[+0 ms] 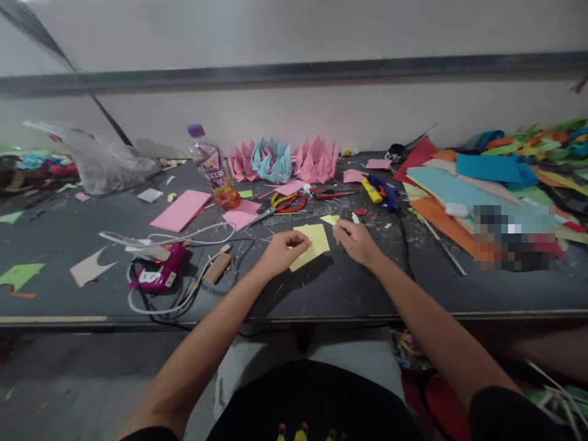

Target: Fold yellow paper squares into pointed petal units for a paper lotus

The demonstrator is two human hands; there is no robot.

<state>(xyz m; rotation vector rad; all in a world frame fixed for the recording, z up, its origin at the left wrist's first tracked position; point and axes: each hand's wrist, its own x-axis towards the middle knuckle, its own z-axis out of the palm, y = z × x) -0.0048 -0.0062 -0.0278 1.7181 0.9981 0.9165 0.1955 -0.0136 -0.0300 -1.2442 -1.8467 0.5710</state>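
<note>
A square sheet of yellow paper point(316, 240) is tilted slightly above the dark table, its shadow falling below it. My left hand point(285, 251) pinches the sheet's left side between thumb and fingers. Just right of the sheet is my right hand point(357, 242), its fingers curled and closed; whatever they may hold is hidden. A small pointed piece of yellow paper point(329, 218) shows right by its fingertips, and I cannot tell whether they touch it. Behind the hands lie scissors point(280, 205) with red and yellow handles, and a clear ruler point(298, 217).
Folded-paper lotus shapes, pink point(316, 160) and blue point(271, 160), stand at the back beside a drink bottle point(215, 168). A purple power strip point(160, 269) with looping cables sits left. A blue glue gun point(384, 193) and stacked coloured paper point(463, 184) lie right.
</note>
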